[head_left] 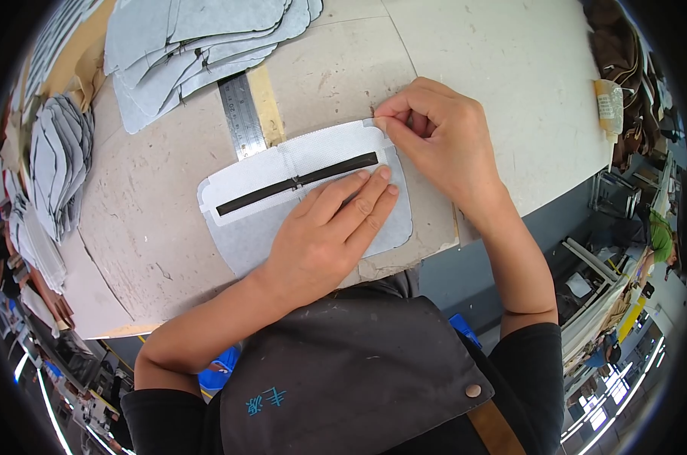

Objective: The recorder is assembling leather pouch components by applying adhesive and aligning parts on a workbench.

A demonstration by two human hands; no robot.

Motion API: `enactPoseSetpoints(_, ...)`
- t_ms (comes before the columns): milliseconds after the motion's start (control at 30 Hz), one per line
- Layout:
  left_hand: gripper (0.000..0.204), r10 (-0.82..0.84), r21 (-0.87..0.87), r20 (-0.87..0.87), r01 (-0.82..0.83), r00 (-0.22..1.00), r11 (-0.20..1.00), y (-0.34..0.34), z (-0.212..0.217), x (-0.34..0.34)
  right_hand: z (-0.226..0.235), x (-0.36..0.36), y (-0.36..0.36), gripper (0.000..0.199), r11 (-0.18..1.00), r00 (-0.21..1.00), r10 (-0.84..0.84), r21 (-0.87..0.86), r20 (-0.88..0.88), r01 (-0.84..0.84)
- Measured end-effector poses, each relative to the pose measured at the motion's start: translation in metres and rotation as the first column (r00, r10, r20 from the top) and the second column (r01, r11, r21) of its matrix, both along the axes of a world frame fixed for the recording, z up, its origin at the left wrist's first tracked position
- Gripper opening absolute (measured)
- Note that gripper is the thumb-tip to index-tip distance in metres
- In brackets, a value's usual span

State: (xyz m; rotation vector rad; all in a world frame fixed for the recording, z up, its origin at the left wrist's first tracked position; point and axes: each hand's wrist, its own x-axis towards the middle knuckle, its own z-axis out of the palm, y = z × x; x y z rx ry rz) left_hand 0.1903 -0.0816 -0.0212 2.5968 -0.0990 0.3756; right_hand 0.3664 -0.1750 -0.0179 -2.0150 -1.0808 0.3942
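A pale grey panel (249, 236) with rounded corners lies on the worktable in front of me. Across it runs a long slot with a dark strip (256, 199) showing, framed in white backing. My left hand (321, 239) rests flat on the panel's lower right part, fingers stretched out and touching the end of the white frame. At the far right corner, my right hand (442, 133) pinches the panel's edge between thumb and forefinger. The fingertips partly hide what lies at that corner.
A metal ruler (242, 121) and a yellowish strip (266, 102) lie beyond the panel. Stacked grey pieces (199, 53) sit at the far left, with another pile (55, 167) beside them. A bottle (609, 110) and brown material (619, 45) are at the worktable's (525, 98) right end.
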Motion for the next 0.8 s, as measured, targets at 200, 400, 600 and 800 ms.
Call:
enactPoseSetpoints(200,0.042,-0.002,-0.03,0.015,0.002,1.0,1.0,0.0014,-0.0022,0.001,-0.0001,-0.0003,-0.0003,0.005,1.0,1.0,0.002,0.002,0.013,-0.002)
enactPoseSetpoints(400,0.044,-0.008,-0.041,0.017,0.008,1.0,0.999,0.0035,-0.0033,0.0005,-0.0002,-0.0001,-0.001,0.005,1.0,1.0,0.011,0.004,0.022,-0.011)
enactPoseSetpoints(600,0.046,-0.001,-0.022,-0.005,0.001,1.0,1.0,0.0014,-0.0014,-0.0005,0.0022,-0.0003,-0.0006,0.003,1.0,0.999,0.013,-0.021,0.034,-0.012)
enactPoseSetpoints(800,0.047,0.018,-0.082,0.036,-0.015,0.999,0.996,0.0005,-0.0055,0.0018,0.0016,0.001,-0.0017,0.004,1.0,0.999,0.016,-0.009,0.028,-0.016)
